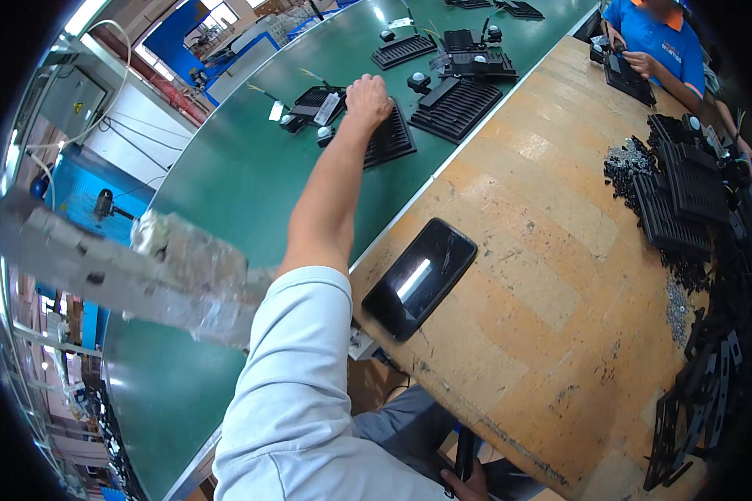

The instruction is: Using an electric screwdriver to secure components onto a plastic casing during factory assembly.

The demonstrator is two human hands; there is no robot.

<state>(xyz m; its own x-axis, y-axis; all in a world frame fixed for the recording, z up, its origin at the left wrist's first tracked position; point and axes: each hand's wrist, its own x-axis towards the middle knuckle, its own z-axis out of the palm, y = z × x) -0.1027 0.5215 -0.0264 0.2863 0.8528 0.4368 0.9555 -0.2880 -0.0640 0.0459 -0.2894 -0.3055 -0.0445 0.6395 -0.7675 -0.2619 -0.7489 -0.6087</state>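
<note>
Your left hand [368, 100] is stretched far out over the green conveyor belt [226, 217] and rests, fingers curled, on the near end of a black finned housing [386, 138]. You see only the back of the hand, so whether the fingers are clamped on the housing or just lying on it cannot be told. By the look of it, you are at the reaching stage: fetching or setting a housing on the belt. The next move calls for a firm hold on the ribbed edge and a clean lift clear of its neighbours.

Just left of that hand lies another black housing with a white label and wires [313, 104]; beyond and to its right sit more finned housings [457, 107], with small round black knobs between them.

Your right hand [464, 483] is down at the lower edge, below the wooden bench [518, 250], closed around a dark upright handle-like thing [463, 455]; what that is stays unclear, since the bench edge cuts it off.

Between the hands, on the bench, a glossy black panel [418, 278] lies flat. Well off to the right are stacked black housings [681, 200] and loose screws [677, 305]; the fisheye rim darkens that heap. A co-worker in a blue shirt [656, 37] works at the far end, only partly in frame. A blurred, tape-wrapped bar [125, 267] crosses near your left shoulder.
</note>
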